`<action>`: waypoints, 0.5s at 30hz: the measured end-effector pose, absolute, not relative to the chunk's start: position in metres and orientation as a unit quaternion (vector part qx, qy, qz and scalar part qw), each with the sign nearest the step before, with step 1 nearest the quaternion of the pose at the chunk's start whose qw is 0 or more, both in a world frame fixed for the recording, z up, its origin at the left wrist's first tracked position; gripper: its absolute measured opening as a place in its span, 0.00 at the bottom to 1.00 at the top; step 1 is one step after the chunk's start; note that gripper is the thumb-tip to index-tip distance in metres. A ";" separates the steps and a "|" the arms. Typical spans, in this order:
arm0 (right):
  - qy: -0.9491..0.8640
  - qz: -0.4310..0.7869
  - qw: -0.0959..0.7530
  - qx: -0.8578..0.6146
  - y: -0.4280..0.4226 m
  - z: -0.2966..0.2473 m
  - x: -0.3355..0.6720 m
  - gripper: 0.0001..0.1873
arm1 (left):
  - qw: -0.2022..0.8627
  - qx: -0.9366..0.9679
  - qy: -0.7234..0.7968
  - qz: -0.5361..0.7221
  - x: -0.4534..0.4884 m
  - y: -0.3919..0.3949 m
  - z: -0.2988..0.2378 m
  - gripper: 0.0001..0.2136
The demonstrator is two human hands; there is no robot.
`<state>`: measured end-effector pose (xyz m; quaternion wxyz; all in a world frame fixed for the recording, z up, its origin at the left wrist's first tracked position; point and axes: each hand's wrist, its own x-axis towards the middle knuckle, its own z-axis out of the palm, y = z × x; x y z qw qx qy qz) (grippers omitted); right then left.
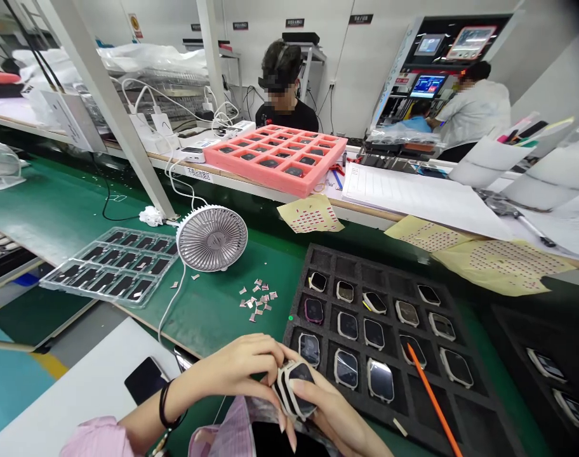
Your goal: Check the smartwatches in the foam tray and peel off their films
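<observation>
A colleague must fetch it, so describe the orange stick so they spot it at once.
Find the black foam tray of watch cases on the green mat, right of the small fan. Near its front right, the orange stick lies slanted across several cells. It is the only long, thin, bright thing among dark squarish cases.

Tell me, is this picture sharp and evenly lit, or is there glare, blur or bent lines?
Head view: light is bright and even, shadows soft. Head view: the watch faces in the black foam tray show pale glare. Head view: the white post leans and the far right edge is smeared. Head view: left hand, right hand and the watch case between them are sharp.
</observation>
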<state>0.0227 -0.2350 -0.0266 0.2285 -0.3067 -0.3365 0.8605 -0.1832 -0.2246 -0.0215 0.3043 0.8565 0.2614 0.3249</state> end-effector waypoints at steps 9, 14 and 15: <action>-0.323 0.834 0.338 -0.294 -0.216 -0.006 0.037 0.37 | 0.141 0.805 0.538 0.209 -0.212 -0.163 -0.068 0.08; -0.278 0.840 0.375 -0.277 -0.206 -0.007 0.041 0.36 | 0.100 0.831 0.534 0.121 -0.206 -0.152 -0.078 0.05; -0.267 0.843 0.379 -0.275 -0.205 -0.008 0.041 0.36 | 0.100 0.832 0.534 0.116 -0.204 -0.151 -0.077 0.04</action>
